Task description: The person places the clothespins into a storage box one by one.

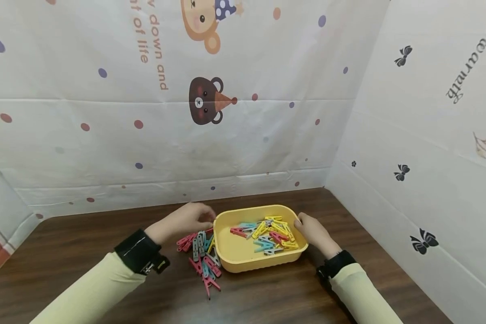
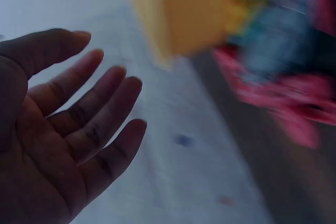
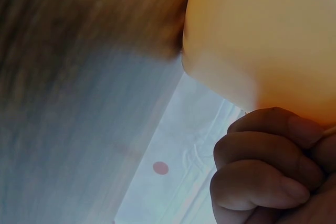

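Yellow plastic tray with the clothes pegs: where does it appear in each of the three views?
Head: yellow plastic tray sits centre-low on the brown wooden table, between both hands.
Left wrist: blurred, top centre, beyond the open left hand.
Right wrist: upper right, its edge gripped by the right hand.
Shared landmark: the dotted white backdrop.

Head view: high, facing forward-down over desk (image 1: 85,252). Wrist views: very close, blurred, low beside each palm. All share the yellow tray (image 1: 243,256).

Tabletop booth (image 1: 85,252), cartoon-printed sheet walls (image 1: 178,135)
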`<state>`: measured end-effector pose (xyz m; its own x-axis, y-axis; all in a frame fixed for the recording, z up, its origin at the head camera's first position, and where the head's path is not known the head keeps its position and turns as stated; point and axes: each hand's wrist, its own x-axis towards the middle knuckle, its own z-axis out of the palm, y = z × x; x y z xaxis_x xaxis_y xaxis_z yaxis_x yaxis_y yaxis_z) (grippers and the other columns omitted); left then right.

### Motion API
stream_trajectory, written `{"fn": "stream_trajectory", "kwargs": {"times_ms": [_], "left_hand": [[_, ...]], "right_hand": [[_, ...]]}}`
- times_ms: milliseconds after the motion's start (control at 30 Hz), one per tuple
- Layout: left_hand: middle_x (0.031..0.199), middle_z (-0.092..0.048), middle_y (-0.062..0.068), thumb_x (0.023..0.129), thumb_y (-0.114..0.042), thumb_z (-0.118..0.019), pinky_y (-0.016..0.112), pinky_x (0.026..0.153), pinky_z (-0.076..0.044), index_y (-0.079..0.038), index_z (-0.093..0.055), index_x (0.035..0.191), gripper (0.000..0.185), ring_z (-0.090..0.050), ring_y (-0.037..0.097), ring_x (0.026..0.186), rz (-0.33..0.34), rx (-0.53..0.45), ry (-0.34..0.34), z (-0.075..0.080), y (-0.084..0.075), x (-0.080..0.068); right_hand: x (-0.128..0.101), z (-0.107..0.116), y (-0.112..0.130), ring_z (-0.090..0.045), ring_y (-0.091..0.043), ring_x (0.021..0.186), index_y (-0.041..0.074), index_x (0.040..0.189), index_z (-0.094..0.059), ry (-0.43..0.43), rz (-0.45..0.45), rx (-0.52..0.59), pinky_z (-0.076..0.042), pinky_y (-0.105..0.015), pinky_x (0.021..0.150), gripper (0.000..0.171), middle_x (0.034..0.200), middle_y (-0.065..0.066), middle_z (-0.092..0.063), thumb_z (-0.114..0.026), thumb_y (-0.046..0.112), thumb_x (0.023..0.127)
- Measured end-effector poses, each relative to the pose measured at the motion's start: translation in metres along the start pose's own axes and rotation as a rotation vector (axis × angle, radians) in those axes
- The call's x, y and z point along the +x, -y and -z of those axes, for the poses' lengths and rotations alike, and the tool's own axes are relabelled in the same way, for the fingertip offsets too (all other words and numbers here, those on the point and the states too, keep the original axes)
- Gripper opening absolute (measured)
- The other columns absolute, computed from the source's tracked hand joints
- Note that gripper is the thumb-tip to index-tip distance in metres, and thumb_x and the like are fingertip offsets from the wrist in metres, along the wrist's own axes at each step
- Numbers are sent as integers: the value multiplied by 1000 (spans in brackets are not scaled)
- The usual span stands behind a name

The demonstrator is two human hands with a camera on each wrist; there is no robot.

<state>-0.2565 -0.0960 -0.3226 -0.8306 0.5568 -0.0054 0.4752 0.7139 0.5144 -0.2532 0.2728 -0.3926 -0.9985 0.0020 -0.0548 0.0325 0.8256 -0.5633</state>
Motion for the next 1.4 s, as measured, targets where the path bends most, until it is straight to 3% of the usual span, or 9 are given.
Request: {"fn": "stream_trajectory", "kwargs": {"times_ms": [133, 300, 500, 733, 867, 1033, 1200, 1300, 1400], "left_hand": [[108, -75, 12, 92, -13, -72, 43, 87, -60, -1, -73, 112, 24, -71, 23, 98, 84, 53, -48, -12, 37, -11], [103, -76, 17, 89, -13, -75, 43, 80, -61, 5, -74, 110, 28, -72, 26, 91, 147, 62, -65, -16, 60, -20], [101, -77, 18, 86, -7, -76, 42, 79, -61, 6, -76, 106, 24, -72, 25, 90, 161, 62, -40, -21, 66, -20], [97, -77, 16, 83, -1, -73, 39, 74, -60, 5, -78, 100, 19, -69, 20, 81, 173, 102, -55, -27, 66, -19], [91, -76, 14, 82, 1, -71, 35, 68, -57, 4, -78, 97, 17, -65, 17, 73, 195, 105, -83, -19, 65, -18], [91, -76, 14, 88, -1, -66, 32, 66, -54, 3, -77, 103, 19, -64, 17, 72, 142, 101, -153, 15, 48, -5], [104, -77, 19, 97, -8, -64, 29, 66, -50, 1, -72, 122, 28, -65, 20, 77, -4, 10, -262, 46, 4, 26], [111, -77, 19, 98, -11, -66, 32, 74, -57, 0, -71, 126, 30, -71, 26, 90, -83, -82, -324, 48, -34, 46], [112, -76, 19, 98, -11, -67, 37, 84, -60, 0, -71, 126, 30, -73, 29, 98, -177, -159, -335, 36, -67, 67]], "right_hand": [[0, -1, -1, -52, -18, 65, -1, 102, -55, -1, -5, 1, -42, -27, 56, 23, 77, -9, -51, -45, 20, 107], [-1, 1, 0, -52, -18, 66, -1, 105, -55, -1, -13, 6, -43, -27, 57, 24, 78, -9, -52, -44, 20, 107], [1, 1, -1, -51, -18, 65, -1, 102, -54, -6, -1, 5, -42, -27, 56, 24, 77, -8, -50, -44, 20, 107], [1, 0, -2, -52, -18, 64, -1, 103, -54, -5, 2, 12, -42, -27, 55, 24, 76, -8, -50, -44, 20, 107], [1, 0, -2, -52, -17, 63, -2, 104, -55, -1, -1, 12, -43, -27, 55, 25, 77, -8, -51, -44, 20, 107], [1, 1, -3, -52, -17, 63, -2, 105, -55, 0, 5, 7, -43, -27, 55, 25, 77, -9, -52, -44, 20, 107], [1, 2, -3, -53, -17, 64, -2, 105, -55, 2, -4, 1, -43, -27, 56, 25, 78, -8, -52, -44, 20, 107], [2, 1, -2, -53, -18, 65, -2, 106, -56, 6, -6, -1, -43, -26, 56, 25, 78, -8, -53, -44, 20, 108], [2, 0, -1, -53, -18, 64, -2, 106, -56, 7, -8, 2, -42, -26, 56, 25, 77, -8, -52, -44, 20, 107]]}}
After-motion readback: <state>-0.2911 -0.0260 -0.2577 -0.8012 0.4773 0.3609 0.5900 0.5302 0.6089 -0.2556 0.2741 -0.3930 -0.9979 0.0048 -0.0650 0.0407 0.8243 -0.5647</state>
